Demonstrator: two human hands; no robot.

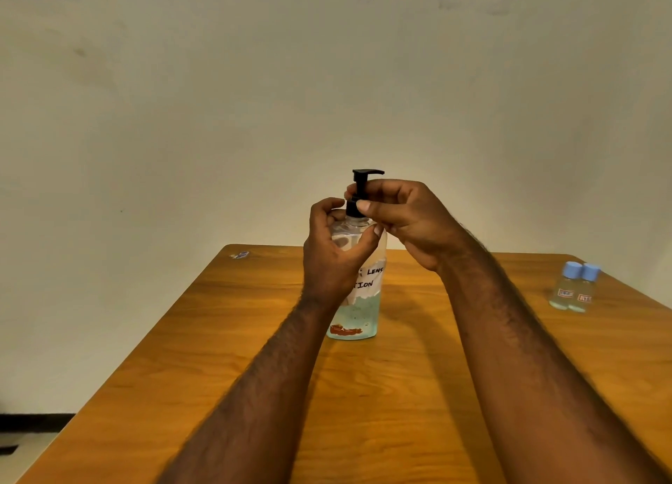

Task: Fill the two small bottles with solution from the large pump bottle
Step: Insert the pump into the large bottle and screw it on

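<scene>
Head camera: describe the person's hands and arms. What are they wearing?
Two bare hands, the left hand and the right hand: no gloves, rings, watch or bracelets visible. The left forearm and right forearm are bare and hairy down to the frame's edge, with no sleeve in sight. The fingernails that show are short and unpainted.

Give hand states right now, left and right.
Left hand: closed around the pump bottle, on its upper body.
Right hand: closed, pinching the black pump at its collar.
</scene>
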